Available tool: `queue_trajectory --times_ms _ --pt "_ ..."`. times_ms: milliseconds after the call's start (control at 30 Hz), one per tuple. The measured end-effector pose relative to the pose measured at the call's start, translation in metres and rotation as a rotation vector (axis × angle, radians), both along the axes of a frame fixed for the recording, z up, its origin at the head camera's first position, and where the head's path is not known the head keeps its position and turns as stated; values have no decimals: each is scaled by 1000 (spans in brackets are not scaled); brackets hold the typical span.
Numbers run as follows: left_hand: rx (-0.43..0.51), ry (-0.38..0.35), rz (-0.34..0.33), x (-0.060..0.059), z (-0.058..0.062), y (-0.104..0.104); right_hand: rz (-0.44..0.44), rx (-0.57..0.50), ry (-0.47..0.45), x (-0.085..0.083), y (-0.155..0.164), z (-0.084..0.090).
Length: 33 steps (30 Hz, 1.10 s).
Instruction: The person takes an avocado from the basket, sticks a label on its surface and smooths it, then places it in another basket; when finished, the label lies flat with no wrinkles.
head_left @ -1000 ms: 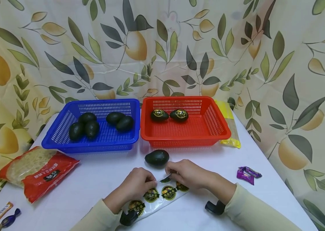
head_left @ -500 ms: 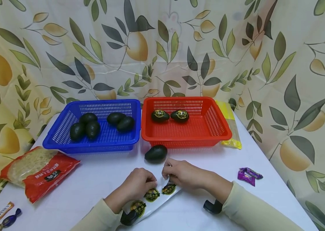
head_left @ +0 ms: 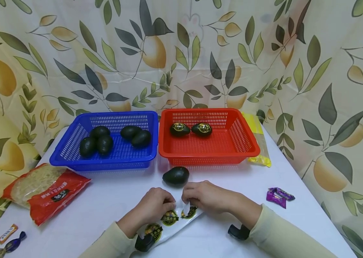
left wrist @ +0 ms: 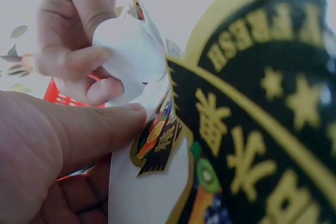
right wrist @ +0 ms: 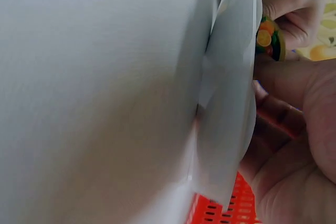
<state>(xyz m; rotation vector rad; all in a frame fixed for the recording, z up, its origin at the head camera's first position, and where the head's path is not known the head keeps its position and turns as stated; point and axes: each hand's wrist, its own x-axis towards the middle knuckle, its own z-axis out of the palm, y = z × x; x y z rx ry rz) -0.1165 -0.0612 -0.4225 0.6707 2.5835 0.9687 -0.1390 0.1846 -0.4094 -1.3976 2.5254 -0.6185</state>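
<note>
Sticker strip between two hands; clock positions are read from the strip's centre, head view. The sticker strip (head_left: 170,228) slants from eight to two o'clock over the worktop (head_left: 114,200). At eleven, the left grip (head_left: 155,205) pinches the strip's upper edge between thumb and fingers. At two, the right grip (head_left: 205,197) pinches a white flap (head_left: 186,208), apparently a label's underside; exact fingertip contact is partly hidden. Likely faults: (a) the flap is tightly curled, so adhesive, if exposed, may fold onto itself or cling to a finger; (b) a steep pull may crease or tear the label; (c) should the left pinch slacken, the whole strip may lift along with the flap. At twelve, a loose avocado (head_left: 175,176) lies just beside the right knuckles; being rounded, it could roll if nudged, perhaps towards the red basket (head_left: 208,156) at one.
</note>
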Motion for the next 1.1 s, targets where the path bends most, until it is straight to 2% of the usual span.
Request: queue_trajectory --times_ms 167,267,467,600,700,767,900,1100 --pt "0 -3 -6 -1 2 0 -67 -3 -99 2 3 3" --pt "-3 13 7 0 5 1 -77 -1 -93 3 1 4" --pt "11 27 74 7 14 10 -66 1 -76 2 -2 4" --pt "-27 66 128 10 16 18 -72 2 -85 1 -3 3" --pt "-59 104 184 9 13 21 -106 4 -125 0 -3 1" --pt "-55 90 201 9 12 21 -144 9 -169 1 -3 1" --pt "-37 73 181 6 9 20 -199 29 -221 2 -2 1" --pt "-47 123 135 4 7 19 -196 113 -120 5 -3 2"
